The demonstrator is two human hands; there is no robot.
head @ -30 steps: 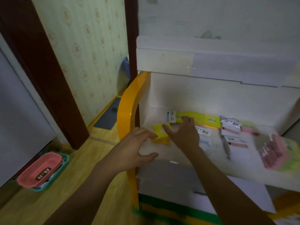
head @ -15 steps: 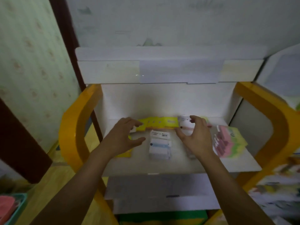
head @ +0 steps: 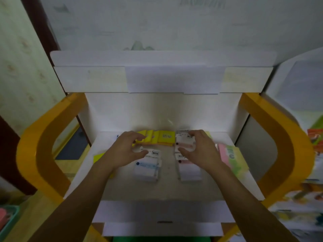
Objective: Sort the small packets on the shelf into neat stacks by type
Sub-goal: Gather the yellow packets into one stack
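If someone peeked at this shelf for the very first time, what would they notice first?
Probably the two hands in the middle: the left hand reaches over the bright yellow packets at the back, and the right hand curls around a white-and-pink packet. Next, the big orange frame curving up both sides of the white shelf, and a pink-and-green pile at the right.

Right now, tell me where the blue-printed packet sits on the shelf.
In the head view the blue-printed packet lies at the shelf's middle, just below the left hand, with the pink-printed packet to its right.
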